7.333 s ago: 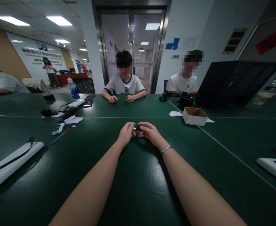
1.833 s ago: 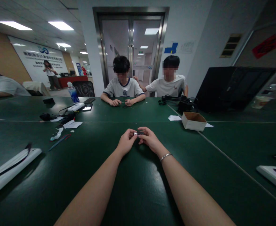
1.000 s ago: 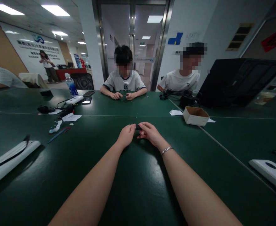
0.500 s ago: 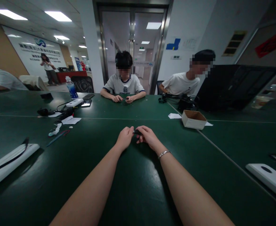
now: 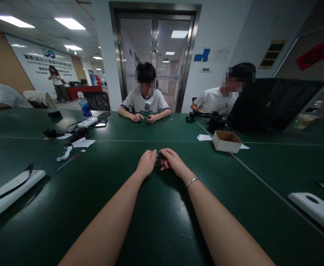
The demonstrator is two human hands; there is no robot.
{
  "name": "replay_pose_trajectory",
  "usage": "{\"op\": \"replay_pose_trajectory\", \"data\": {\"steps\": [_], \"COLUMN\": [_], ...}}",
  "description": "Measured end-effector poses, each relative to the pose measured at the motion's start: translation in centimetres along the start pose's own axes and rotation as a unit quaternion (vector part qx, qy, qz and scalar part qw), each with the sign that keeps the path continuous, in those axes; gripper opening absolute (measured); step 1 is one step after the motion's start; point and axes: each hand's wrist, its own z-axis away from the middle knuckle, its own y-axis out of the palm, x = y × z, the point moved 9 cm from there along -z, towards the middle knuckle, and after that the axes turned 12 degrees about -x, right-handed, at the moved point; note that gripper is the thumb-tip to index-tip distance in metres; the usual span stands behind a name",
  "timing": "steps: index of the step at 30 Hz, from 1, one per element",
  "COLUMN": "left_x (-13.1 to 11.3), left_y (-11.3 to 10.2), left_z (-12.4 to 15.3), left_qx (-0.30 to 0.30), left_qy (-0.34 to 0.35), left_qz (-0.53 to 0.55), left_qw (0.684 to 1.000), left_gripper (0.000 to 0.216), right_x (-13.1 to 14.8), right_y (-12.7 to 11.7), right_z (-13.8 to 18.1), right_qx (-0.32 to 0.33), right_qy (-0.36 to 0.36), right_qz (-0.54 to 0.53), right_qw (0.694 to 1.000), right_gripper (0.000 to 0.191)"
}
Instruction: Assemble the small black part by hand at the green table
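Note:
My left hand [image 5: 146,163] and my right hand [image 5: 175,162] meet over the green table, close in front of me. Between their fingertips is a small black object [image 5: 161,156] with a pale end on the left; its kind is too small to make out. The right thumb and fingers are closed around its dark part. At the pale end, my left thumb and forefinger are pinched together. My fingers cover much of the object. A silver bracelet [image 5: 192,181] circles my right wrist.
An open cardboard box [image 5: 226,142] sits to the right beside white paper [image 5: 204,137]. Cables, papers and a blue-labelled bottle [image 5: 84,105] are at left. White devices [image 5: 314,212] lie near both sides. A co-worker [image 5: 145,98] sits opposite, another [image 5: 220,96] at right, near a large black case [image 5: 272,105].
My hands stay in almost the same place with the black object between them. The view has tilted slightly, and the co-worker at right has leaned a little to the right.

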Motion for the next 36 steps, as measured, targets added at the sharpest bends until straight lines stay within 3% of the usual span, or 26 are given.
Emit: {"op": "replay_pose_trajectory", "data": {"steps": [8,12,17,21,36], "left_x": [-0.25,-0.24,-0.17,-0.12,-0.30], "left_y": [0.03,-0.02,0.06,0.13,0.38], "left_z": [0.06,0.08,0.06,0.08,0.29], "left_qx": [0.001,-0.002,0.002,0.007,0.024], "left_qy": [0.009,0.008,0.011,0.013,0.017], "left_qz": [-0.004,-0.004,-0.001,-0.007,-0.024], "left_qw": [1.000,1.000,1.000,1.000,0.999], "left_gripper": [0.041,0.040,0.041,0.042,0.050], "right_x": [0.12,0.67,0.26,0.37,0.28], "right_y": [-0.04,0.00,-0.17,-0.03,0.19], "right_z": [0.14,0.29,0.17,0.20,0.14], "right_qx": [-0.004,0.002,-0.006,0.004,0.001], "right_qy": [-0.004,-0.027,-0.007,-0.016,-0.025], "right_qz": [-0.002,-0.010,-0.004,-0.018,0.020], "right_qw": [1.000,1.000,1.000,1.000,0.999], "right_gripper": [0.015,0.027,0.020,0.029,0.017]}}
